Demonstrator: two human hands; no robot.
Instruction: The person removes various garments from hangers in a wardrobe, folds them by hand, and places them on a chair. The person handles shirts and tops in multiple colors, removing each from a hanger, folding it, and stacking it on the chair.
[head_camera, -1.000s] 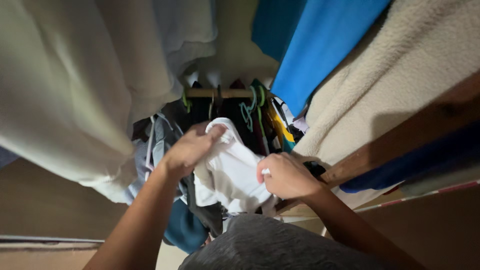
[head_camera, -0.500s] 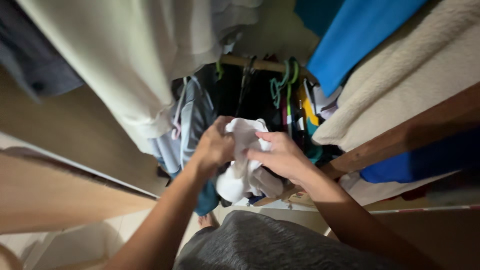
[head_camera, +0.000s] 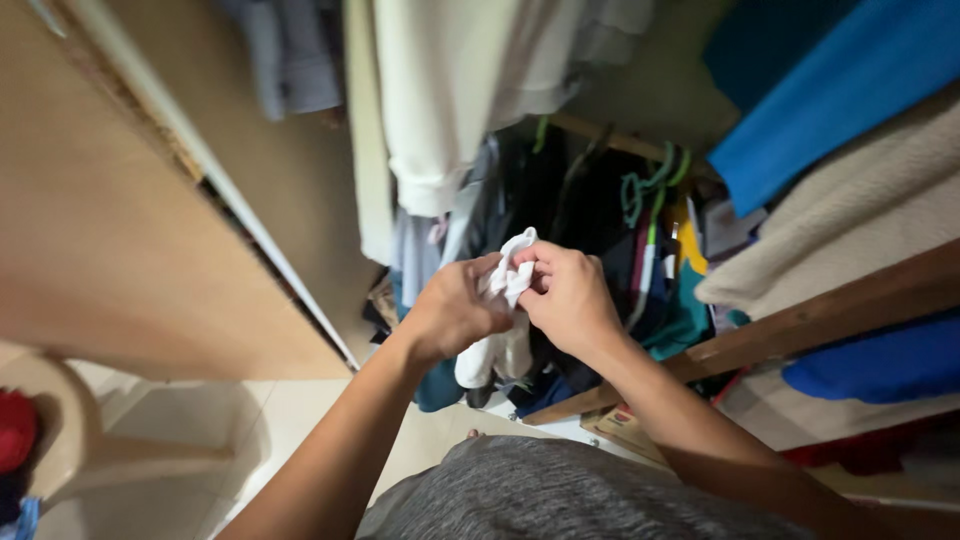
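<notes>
Gripping both hands (head_camera: 515, 305), white cloth (head_camera: 497, 345) hangs lengthwise downward.

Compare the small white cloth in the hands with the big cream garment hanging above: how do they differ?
The white cloth is small and bunched between the left hand and right hand; the cream garment is much larger and nobody touches it. The cloth is bright white, the garment duller and creamier. Both are pale, soft fabric.
</notes>
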